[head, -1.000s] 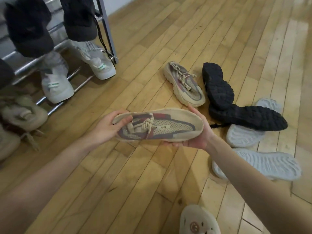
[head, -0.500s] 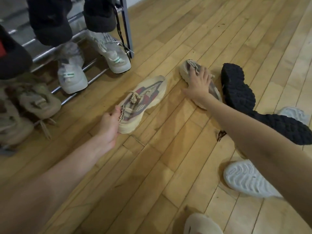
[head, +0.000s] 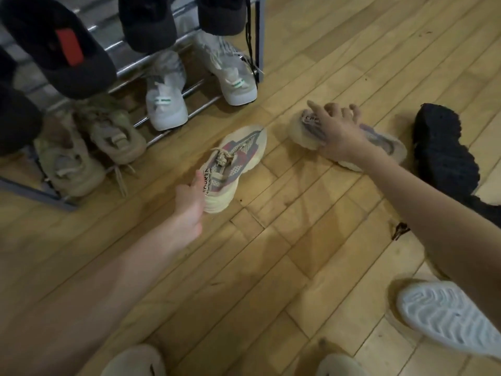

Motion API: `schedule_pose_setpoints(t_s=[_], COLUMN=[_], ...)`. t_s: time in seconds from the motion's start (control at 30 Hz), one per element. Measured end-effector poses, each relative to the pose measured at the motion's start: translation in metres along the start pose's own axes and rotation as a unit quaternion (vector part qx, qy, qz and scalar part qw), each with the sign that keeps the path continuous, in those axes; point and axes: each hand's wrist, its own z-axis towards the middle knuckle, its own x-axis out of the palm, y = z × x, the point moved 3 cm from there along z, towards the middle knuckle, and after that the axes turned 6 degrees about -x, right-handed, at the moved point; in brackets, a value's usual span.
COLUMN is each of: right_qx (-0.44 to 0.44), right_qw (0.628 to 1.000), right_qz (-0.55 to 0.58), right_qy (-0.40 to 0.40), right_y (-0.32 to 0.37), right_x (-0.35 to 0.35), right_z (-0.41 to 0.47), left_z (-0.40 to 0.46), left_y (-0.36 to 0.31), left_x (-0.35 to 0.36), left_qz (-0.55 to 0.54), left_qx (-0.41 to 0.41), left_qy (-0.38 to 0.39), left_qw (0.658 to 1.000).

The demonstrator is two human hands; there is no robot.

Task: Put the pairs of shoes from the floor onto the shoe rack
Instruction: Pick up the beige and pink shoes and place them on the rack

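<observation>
A: Status, left side?
B: Shoe rack point(head: 162, 63) stands upper left, loaded. Left hand point(head: 189, 202) grasps the heel of the first beige sneaker point(head: 233, 164), upright on the wooden floor point(head: 271, 267) just before the rack.
A: Right side?
B: Right hand point(head: 336, 131) lies on the second beige sneaker point(head: 379, 142), fingers spread; closure cannot be confirmed. Black shoe point(head: 444, 153) lies beyond, sole up.

I saw the shoe rack point(head: 257, 36) at the floor's point(head: 271, 267) far left. One sneaker point(head: 233, 166) lay just before the rack's lower rail, the left hand point(head: 189, 202) at its heel. Its mate point(head: 379, 142) lay to the right, under the right hand point(head: 336, 134). A boot point(head: 444, 153) lay farther right.
</observation>
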Motion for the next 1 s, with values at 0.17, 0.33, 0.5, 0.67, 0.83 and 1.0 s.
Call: schedule_pose_setpoints(t_s=[0.17,0.33,0.5,0.67,0.83,1.0], right_qx=[-0.202,-0.259,-0.143,0.105,0.297,0.321], right_qw=[0.979,0.963,0.984,0.965,0.918,0.905], right_qz=[-0.038,-0.051,0.087,0.217,0.261,0.27], right_qy=[0.004,0.054,0.065,-0.099,-0.041,-0.071], right_y=[0.067,0.098,0.109,0.128,0.145,0.146], right_x=[0.027,0.057,0.044,0.057,0.088,0.088], right_z=[-0.067,-0.128,-0.148,-0.152,-0.141,-0.142], left_z=[-0.005,-0.021,-0.034,-0.037,-0.043,-0.051], left_y=[0.009,0.02,0.026,0.032,0.033,0.028], left_x=[-0.023,-0.021,-0.017,-0.021,-0.027,-0.03], left_qz=[-0.039,-0.037,-0.033,-0.018,-0.027,-0.025], left_qx=[-0.052,-0.097,-0.116,-0.13,-0.127,-0.106], left_qy=[0.025,0.076,0.093,0.124,0.161,0.175], left_qw=[0.998,0.992,0.988,0.984,0.978,0.979])
